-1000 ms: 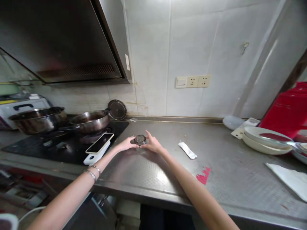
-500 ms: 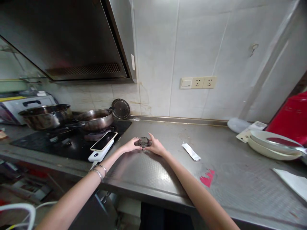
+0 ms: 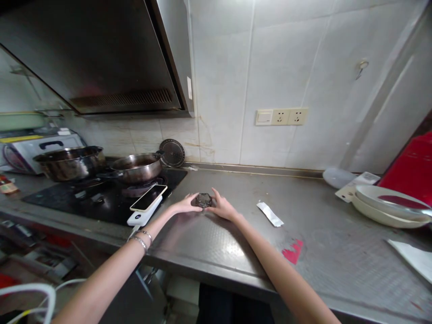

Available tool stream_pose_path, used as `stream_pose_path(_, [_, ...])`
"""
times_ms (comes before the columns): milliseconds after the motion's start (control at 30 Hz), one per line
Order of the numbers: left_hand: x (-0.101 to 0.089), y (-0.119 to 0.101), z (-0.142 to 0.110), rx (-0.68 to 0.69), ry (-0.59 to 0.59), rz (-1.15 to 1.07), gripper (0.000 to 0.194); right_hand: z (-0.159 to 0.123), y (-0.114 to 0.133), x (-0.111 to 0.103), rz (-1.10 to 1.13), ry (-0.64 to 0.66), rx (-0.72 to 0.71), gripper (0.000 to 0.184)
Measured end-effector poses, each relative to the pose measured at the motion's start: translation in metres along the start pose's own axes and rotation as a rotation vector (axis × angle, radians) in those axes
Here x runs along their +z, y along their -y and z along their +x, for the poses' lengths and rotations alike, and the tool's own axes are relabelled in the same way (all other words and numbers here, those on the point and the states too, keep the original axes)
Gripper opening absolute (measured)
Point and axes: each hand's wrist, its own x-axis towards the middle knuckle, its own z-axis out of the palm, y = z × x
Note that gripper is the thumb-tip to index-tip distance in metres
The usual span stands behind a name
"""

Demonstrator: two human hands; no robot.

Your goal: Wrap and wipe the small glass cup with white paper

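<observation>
Head view: left hand (image 3: 185,205) and right hand (image 3: 223,207) reach forward over the worktop (image 3: 209,245), cupped at nine and three o'clock around a small dark dish (image 3: 203,200), thumbs and fingers holding its sides. The dish sits near the frame's six o'clock. Since a second ago, this pose is unchanged; the view has swung left, and a bottle (image 3: 7,185) shows at nine o'clock.

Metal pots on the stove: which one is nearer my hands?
The pot on the right, behind the phone; the other pot stands farther left, away from your left hand.
</observation>
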Motion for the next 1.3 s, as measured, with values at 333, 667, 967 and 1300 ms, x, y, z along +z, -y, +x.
stream_pose_path(333, [0.012,-0.077,0.024,0.188,-0.496,-0.058,0.055,-0.037,-0.058,-0.085,-0.239,-0.272,-0.051,0.048])
stream_pose_path(667, [0.125,-0.153,0.058,0.276,-0.166,0.248,0.041,-0.112,-0.13,-0.156,-0.451,-0.314,0.17,0.034])
stream_pose_path(967, [0.145,-0.144,0.068,0.091,-0.074,0.35,0.061,-0.12,-0.146,-0.158,-0.45,-0.266,0.248,0.037])
stream_pose_path(1300, [0.146,-0.143,0.073,0.076,-0.047,0.399,0.062,-0.116,-0.126,-0.157,-0.411,-0.14,0.223,0.041])
